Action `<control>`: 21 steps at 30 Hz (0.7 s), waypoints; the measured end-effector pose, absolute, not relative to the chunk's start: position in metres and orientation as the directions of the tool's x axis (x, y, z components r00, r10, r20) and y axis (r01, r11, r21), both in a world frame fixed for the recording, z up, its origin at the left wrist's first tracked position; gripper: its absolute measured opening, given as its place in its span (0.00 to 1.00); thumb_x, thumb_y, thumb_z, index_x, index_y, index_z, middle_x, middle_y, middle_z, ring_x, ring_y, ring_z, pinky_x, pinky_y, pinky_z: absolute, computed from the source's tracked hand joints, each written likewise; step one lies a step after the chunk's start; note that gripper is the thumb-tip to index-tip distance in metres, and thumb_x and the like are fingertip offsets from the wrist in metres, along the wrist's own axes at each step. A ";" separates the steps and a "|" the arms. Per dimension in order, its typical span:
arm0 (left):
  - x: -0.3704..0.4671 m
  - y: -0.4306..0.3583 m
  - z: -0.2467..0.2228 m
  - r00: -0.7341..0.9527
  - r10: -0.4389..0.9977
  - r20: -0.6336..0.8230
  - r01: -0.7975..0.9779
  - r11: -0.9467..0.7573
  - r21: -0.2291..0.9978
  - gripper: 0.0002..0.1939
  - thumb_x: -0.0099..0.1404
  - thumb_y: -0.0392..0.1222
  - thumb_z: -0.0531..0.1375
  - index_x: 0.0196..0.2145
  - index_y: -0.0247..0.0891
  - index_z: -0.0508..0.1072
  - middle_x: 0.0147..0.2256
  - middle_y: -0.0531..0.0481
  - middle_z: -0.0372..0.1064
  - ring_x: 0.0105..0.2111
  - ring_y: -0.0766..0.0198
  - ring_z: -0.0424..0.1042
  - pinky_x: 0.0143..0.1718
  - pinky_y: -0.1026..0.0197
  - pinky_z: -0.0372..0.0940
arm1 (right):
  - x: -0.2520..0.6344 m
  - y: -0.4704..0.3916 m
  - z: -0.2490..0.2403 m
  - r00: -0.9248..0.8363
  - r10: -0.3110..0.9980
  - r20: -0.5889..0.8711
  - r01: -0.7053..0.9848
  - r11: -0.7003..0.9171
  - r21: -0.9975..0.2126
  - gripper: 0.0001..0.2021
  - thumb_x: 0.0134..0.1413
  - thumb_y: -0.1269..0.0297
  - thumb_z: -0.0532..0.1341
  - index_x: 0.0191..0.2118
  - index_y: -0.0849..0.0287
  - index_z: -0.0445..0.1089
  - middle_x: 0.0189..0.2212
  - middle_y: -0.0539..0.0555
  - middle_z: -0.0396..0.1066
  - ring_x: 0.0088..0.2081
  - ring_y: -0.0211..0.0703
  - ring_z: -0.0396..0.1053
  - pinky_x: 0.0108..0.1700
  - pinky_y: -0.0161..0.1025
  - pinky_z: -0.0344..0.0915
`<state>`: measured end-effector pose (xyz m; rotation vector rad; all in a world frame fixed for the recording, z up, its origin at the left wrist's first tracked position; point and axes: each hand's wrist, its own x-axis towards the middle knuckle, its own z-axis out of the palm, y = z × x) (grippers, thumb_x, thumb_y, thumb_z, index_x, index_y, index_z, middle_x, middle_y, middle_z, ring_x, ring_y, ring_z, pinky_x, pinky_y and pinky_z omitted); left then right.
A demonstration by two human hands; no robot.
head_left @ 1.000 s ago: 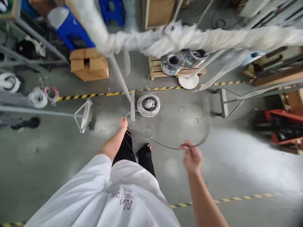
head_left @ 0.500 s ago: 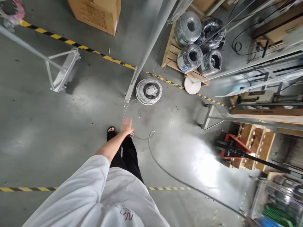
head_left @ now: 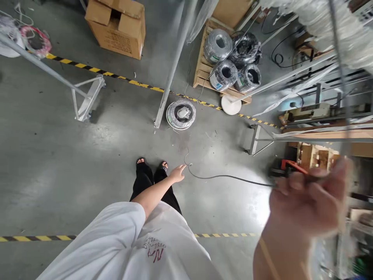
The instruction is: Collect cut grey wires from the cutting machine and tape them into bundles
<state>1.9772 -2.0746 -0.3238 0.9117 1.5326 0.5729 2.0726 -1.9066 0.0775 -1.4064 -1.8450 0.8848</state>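
My right hand [head_left: 305, 202], raised close to the camera at the right and blurred, is closed around a grey cable [head_left: 230, 176]. From that fist one stretch of cable runs left over the floor to a small loop, and another rises to the top edge of the view. My left hand [head_left: 177, 174] reaches out in front of my legs, fingers stretched towards the loop, with nothing visible in them. Beyond it, a wrapped cable coil [head_left: 175, 121] lies on a round base on the floor, a pale grey piece [head_left: 184, 112] at its middle.
Several wrapped coils [head_left: 220, 44] stand on a wooden pallet [head_left: 201, 74] behind striped floor tape [head_left: 140, 84]. Metal rack legs [head_left: 161, 105] reach the floor beside the coil and at both sides. A cardboard box [head_left: 122, 39] sits at the back left, a red pallet jack [head_left: 293, 165] at the right.
My right hand has come into view at the right, holding the cable. My left hand has moved right, its fingers less spread. The cable between the loop and the right side is lifted.
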 end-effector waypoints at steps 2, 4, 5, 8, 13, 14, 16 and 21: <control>1.971 -2.093 -0.326 0.009 0.749 -0.663 0.302 0.630 0.716 0.25 0.67 0.49 0.59 0.58 0.39 0.64 0.61 0.41 0.59 0.58 0.51 0.63 0.58 0.40 0.61 | 2.047 -1.907 0.050 -0.267 0.963 0.037 0.433 0.154 -0.888 0.31 0.55 0.57 0.56 0.65 0.40 0.55 0.52 0.62 0.66 0.34 0.46 0.71 0.29 0.50 0.67; 1.960 -2.119 -0.321 0.016 0.672 -0.740 0.379 0.681 0.626 0.22 0.67 0.49 0.59 0.55 0.38 0.66 0.56 0.42 0.64 0.53 0.54 0.67 0.54 0.43 0.66 | 2.038 -1.902 0.012 -0.283 0.959 0.013 0.353 0.116 -0.928 0.30 0.52 0.59 0.59 0.63 0.47 0.59 0.41 0.57 0.70 0.29 0.42 0.68 0.29 0.43 0.65; 1.953 -2.134 -0.316 0.015 0.630 -0.777 0.414 0.703 0.578 0.21 0.67 0.49 0.59 0.54 0.37 0.67 0.54 0.43 0.65 0.51 0.55 0.68 0.52 0.45 0.67 | 2.039 -1.899 -0.010 -0.270 0.963 0.004 0.342 0.100 -0.935 0.30 0.50 0.60 0.60 0.61 0.51 0.62 0.37 0.54 0.70 0.30 0.41 0.68 0.30 0.41 0.65; 1.928 -2.185 -0.291 -0.017 0.507 -0.862 0.502 0.750 0.431 0.20 0.67 0.49 0.59 0.52 0.37 0.69 0.52 0.44 0.67 0.49 0.56 0.70 0.49 0.49 0.69 | 2.050 -1.890 -0.078 -0.303 0.948 -0.093 0.434 0.051 -0.899 0.28 0.49 0.60 0.61 0.58 0.56 0.65 0.34 0.52 0.70 0.35 0.41 0.68 0.37 0.40 0.66; 1.886 -2.258 -0.235 -0.111 0.339 -0.934 0.590 0.779 0.212 0.19 0.67 0.49 0.58 0.52 0.38 0.69 0.52 0.44 0.67 0.49 0.57 0.69 0.50 0.49 0.69 | 2.050 -1.877 -0.167 -0.357 0.878 -0.320 0.670 0.002 -0.742 0.20 0.53 0.63 0.55 0.52 0.59 0.70 0.42 0.57 0.74 0.41 0.44 0.68 0.45 0.41 0.63; 1.881 -2.268 -0.224 -0.128 0.310 -0.942 0.600 0.781 0.176 0.19 0.67 0.49 0.59 0.52 0.38 0.69 0.52 0.44 0.67 0.49 0.57 0.70 0.49 0.50 0.69 | 2.047 -1.875 -0.181 -0.365 0.864 -0.348 0.695 0.003 -0.719 0.19 0.54 0.64 0.55 0.51 0.60 0.71 0.43 0.58 0.74 0.41 0.45 0.67 0.46 0.41 0.62; 1.874 -2.283 -0.204 -0.157 0.262 -0.952 0.615 0.781 0.113 0.18 0.67 0.49 0.58 0.51 0.39 0.69 0.51 0.45 0.67 0.49 0.57 0.70 0.49 0.51 0.69 | 2.043 -1.870 -0.204 -0.370 0.850 -0.376 0.712 -0.001 -0.702 0.16 0.55 0.68 0.54 0.48 0.61 0.72 0.45 0.59 0.74 0.42 0.45 0.67 0.47 0.42 0.61; 1.884 -2.296 -0.182 -0.200 0.218 -0.955 0.623 0.781 0.048 0.17 0.68 0.47 0.58 0.52 0.41 0.69 0.52 0.45 0.68 0.49 0.58 0.70 0.50 0.51 0.69 | 2.049 -1.858 -0.257 -0.407 0.811 -0.420 0.824 0.128 -0.553 0.15 0.59 0.72 0.50 0.45 0.63 0.71 0.43 0.59 0.73 0.44 0.43 0.64 0.47 0.40 0.58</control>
